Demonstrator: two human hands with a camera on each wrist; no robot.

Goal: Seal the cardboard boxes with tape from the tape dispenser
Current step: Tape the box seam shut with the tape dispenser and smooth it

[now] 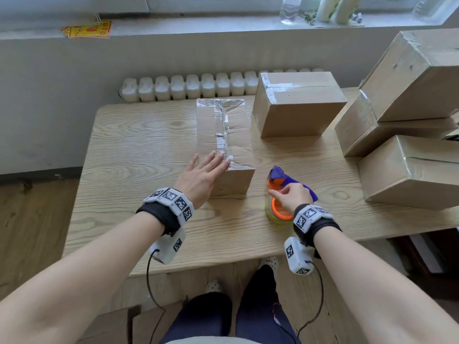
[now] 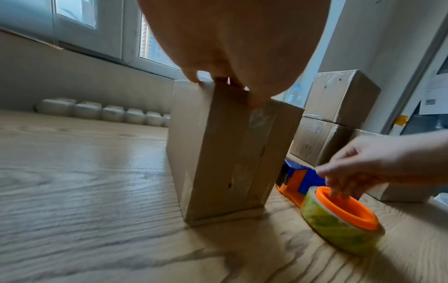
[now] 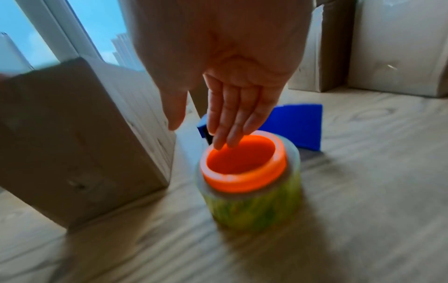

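Note:
A narrow cardboard box point(image 1: 224, 135) stands in the middle of the wooden table point(image 1: 139, 145), with clear tape along its top seam. My left hand point(image 1: 206, 170) lies flat with straight fingers on the near end of the box top; the same box point(image 2: 225, 153) shows in the left wrist view. The tape dispenser point(image 1: 280, 192), orange and blue with a yellowish tape roll point(image 3: 252, 199), lies right of the box. My right hand point(image 1: 289, 194) hovers over it, fingers point(image 3: 230, 118) straight, tips at the orange hub point(image 3: 242, 164), gripping nothing.
A second taped box point(image 1: 295, 103) sits behind on the right. Several larger boxes point(image 1: 407, 120) are stacked along the right edge of the table. A white radiator point(image 1: 188, 86) runs behind the table under the window sill. The left part of the table is bare wood.

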